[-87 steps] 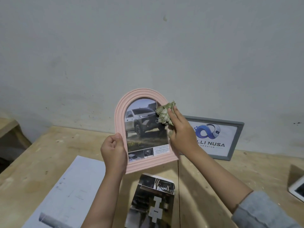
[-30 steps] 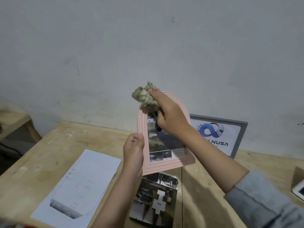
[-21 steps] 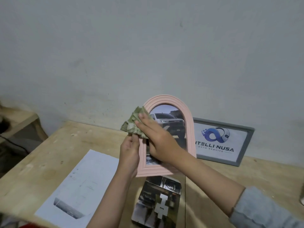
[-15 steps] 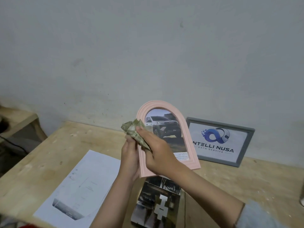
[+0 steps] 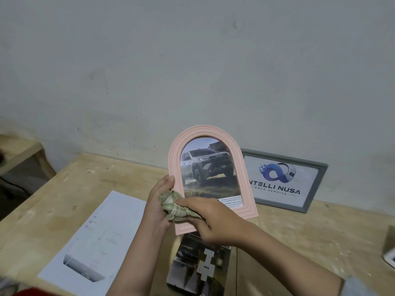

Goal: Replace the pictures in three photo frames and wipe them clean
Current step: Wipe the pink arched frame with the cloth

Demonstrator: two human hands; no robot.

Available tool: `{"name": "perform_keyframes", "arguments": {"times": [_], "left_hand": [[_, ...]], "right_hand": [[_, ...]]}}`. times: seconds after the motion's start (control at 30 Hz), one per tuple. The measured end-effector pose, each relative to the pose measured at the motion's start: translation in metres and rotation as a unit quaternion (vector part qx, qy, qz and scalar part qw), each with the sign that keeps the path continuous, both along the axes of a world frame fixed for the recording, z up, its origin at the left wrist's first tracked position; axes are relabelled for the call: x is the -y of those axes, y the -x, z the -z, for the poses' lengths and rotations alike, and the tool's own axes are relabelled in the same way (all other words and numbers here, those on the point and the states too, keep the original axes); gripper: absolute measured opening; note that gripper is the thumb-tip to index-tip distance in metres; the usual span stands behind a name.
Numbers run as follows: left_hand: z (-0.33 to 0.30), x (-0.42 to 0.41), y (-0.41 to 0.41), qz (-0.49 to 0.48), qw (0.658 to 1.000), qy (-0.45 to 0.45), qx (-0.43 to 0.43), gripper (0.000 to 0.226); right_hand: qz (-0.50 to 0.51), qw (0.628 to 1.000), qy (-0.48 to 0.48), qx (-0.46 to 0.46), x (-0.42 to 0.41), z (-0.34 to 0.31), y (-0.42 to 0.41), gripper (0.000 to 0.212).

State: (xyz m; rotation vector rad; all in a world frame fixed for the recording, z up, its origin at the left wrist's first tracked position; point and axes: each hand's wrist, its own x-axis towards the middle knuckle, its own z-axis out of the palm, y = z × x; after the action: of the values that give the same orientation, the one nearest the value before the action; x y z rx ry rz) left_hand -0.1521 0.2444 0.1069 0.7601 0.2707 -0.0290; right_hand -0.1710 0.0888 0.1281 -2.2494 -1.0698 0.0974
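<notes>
Down from the upper left rim of the pink arched frame, where it was a moment ago, the right hand has carried the crumpled green cloth to the frame's lower left corner. Its grip is pinched on the cloth, with the fingers pressing the cloth against the bottom of the frame's left side. The left hand has its grip closed on the frame's left edge, thumb on the front rim, and holds the frame upright above the wooden table, clear of the surface. Inside the frame is a picture of a grey pickup truck with a strip of small print at its foot.

Behind the pink frame, at the back edge of the table, a grey rectangular frame leans on the wall; it shows a blue looped logo and lettering. Below the hands, a dark glossy printed sheet lies flat near the front edge of the table. To its left lies a white printed sheet of paper. At the table's right edge, a white object is cut off by the view.
</notes>
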Motion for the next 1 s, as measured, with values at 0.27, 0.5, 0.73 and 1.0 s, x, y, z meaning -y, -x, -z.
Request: {"name": "perform_keyframes", "arguments": {"times": [0.27,0.5,0.73,1.0], "left_hand": [[0.017,-0.013,-0.008,-0.091,0.994,-0.067,-0.002,0.012],[0.019,-0.033,-0.006,-0.189,0.969,-0.159,-0.031,0.018],[0.028,-0.050,0.000,-0.244,0.929,-0.267,-0.079,0.014],[0.050,-0.077,0.004,-0.242,0.930,-0.246,-0.124,0.015]], "right_hand": [[-0.013,0.990,0.101,-0.102,0.008,0.003,-0.003,0.037],[0.026,0.980,0.136,-0.146,0.027,0.025,-0.033,0.028],[0.086,0.957,0.250,-0.118,0.051,0.092,-0.099,0.040],[0.180,0.959,0.216,-0.037,0.004,0.152,-0.204,0.049]]}}
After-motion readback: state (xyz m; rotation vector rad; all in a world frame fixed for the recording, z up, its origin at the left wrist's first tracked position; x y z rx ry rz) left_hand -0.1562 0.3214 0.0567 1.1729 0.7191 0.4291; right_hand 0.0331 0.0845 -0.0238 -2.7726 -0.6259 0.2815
